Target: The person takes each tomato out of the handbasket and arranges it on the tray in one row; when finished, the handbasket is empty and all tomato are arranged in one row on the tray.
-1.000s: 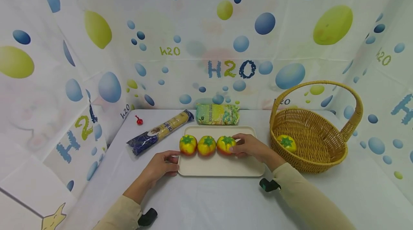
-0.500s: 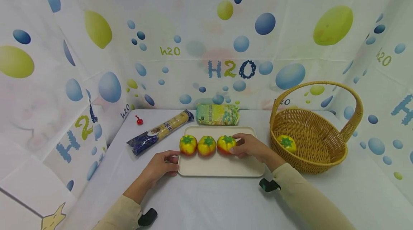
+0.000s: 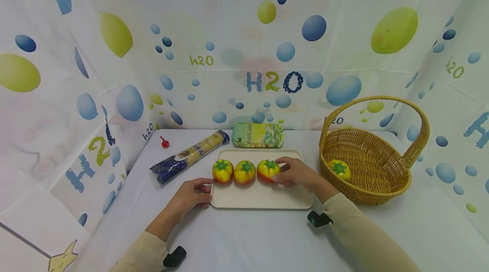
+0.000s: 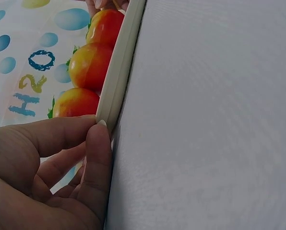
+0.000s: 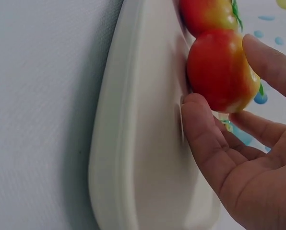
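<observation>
Three red-and-yellow tomatoes with green star-shaped tops stand in a row on a cream rectangular tray (image 3: 263, 202): the left tomato (image 3: 223, 172), the middle tomato (image 3: 244, 172) and the right tomato (image 3: 268, 171). My left hand (image 3: 186, 199) pinches the tray's left edge between thumb and forefinger, seen closely in the left wrist view. From the right side, my right hand (image 3: 299, 175) holds the right tomato with thumb and fingers around it, its lower finger (image 5: 200, 120) close over the tray. The tomato still sits on the tray.
A wicker basket (image 3: 366, 191) with a tall handle stands at right, holding one more tomato (image 3: 339, 169). Behind the tray lies a green-yellow packet (image 3: 257, 135). Back left are a long blue-ended pasta packet (image 3: 191, 155) and a small red object (image 3: 164, 142). Patterned cloth walls surround the table.
</observation>
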A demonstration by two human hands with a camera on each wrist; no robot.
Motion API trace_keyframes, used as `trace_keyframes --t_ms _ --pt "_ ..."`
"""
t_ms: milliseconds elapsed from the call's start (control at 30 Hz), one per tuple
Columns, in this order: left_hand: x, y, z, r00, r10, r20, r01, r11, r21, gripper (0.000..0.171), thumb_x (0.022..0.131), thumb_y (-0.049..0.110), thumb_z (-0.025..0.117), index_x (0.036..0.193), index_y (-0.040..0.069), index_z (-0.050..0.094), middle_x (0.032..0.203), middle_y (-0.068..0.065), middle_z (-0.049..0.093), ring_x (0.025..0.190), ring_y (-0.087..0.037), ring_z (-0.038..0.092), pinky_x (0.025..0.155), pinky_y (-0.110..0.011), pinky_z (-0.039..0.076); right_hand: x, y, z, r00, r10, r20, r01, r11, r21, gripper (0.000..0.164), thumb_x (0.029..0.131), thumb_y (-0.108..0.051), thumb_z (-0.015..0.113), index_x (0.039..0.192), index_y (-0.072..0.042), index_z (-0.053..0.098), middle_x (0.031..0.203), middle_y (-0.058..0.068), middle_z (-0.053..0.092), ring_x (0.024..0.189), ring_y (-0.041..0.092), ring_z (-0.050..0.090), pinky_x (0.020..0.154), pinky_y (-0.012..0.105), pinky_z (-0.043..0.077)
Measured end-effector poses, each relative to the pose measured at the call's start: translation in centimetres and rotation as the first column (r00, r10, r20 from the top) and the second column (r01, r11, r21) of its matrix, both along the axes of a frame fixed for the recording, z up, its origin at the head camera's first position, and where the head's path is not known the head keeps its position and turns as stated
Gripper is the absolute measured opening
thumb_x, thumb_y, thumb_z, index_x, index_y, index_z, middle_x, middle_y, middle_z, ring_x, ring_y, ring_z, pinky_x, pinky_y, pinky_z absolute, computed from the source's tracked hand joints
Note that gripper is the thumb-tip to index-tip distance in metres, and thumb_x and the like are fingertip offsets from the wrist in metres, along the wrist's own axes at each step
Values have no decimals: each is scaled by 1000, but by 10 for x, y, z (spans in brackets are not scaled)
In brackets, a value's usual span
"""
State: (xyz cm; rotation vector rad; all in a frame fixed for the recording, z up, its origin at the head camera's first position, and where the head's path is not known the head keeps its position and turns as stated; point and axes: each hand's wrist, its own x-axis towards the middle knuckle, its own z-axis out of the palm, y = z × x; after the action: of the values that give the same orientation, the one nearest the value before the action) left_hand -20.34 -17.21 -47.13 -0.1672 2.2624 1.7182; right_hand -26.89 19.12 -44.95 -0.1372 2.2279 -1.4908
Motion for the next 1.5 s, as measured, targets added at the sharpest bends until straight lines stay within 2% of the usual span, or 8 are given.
trace_keyframes --t_ms 200,433,633,867,1067,1233,1333,1500 --pt "1 1 2 1000 -12 1 12 1000 -2 52 84 -5 76 134 3 64 106 -14 63 82 -19 64 74 -32 63 12 14 11 994 16 -111 -6 996 92 75 88 -29 80 151 -6 45 137 22 55 99 27 67 83 39 61" --pt "0 2 2 1000 12 9 -12 1000 -19 51 83 -6 76 133 4 65 106 -13 63 82 -20 64 74 -33 63 33 52 49 971 121 -207 -102 990 100 71 91 -38 77 150 -14 46 143 21 53 117 30 60 93 40 58" --pt "1 2 3 1000 13 9 -13 1000 -25 52 83 -7 76 133 4 65 106 -13 63 83 -20 64 74 -34 63 44 97 79 953 122 -279 -103 991 83 60 95 -32 72 148 -14 49 138 11 59 125 32 55 96 31 55" --pt "1 2 2 1000 -12 -9 12 1000 -19 55 83 -6 77 135 1 63 107 -14 62 81 -19 63 74 -35 63 51 151 95 917 91 -388 -61 994 87 55 100 -17 65 151 -9 45 139 18 56 120 27 62 92 25 56" --pt "2 2 3 1000 -12 -8 12 1000 -17 55 83 -6 77 136 1 62 108 -15 63 82 -19 63 74 -35 63 46 203 97 936 -94 -341 62 993 -101 58 103 -11 58 156 -20 36 135 -2 61 113 10 67 89 25 58" --pt "2 1 3 1000 3 -2 -3 1000 -16 52 83 -6 77 133 3 65 105 -13 63 81 -20 64 73 -33 63 35 232 83 959 -225 -174 135 898 -418 51 102 1 55 146 -21 43 123 -6 69 104 12 72 85 31 61" --pt "2 0 3 1000 4 -4 -4 1000 -16 52 83 -6 76 133 3 65 105 -13 63 81 -20 64 72 -32 63 31 238 74 958 -273 -90 213 883 -418 51 102 -2 57 148 -19 41 119 -9 70 102 11 72 85 29 61" --pt "3 2 3 1000 -2 -7 2 1000 -10 52 83 -6 76 133 2 64 106 -14 63 80 -20 64 72 -32 63 28 238 63 957 -285 -57 256 919 -301 69 102 -13 62 160 -14 24 119 -18 64 104 6 68 86 25 59"
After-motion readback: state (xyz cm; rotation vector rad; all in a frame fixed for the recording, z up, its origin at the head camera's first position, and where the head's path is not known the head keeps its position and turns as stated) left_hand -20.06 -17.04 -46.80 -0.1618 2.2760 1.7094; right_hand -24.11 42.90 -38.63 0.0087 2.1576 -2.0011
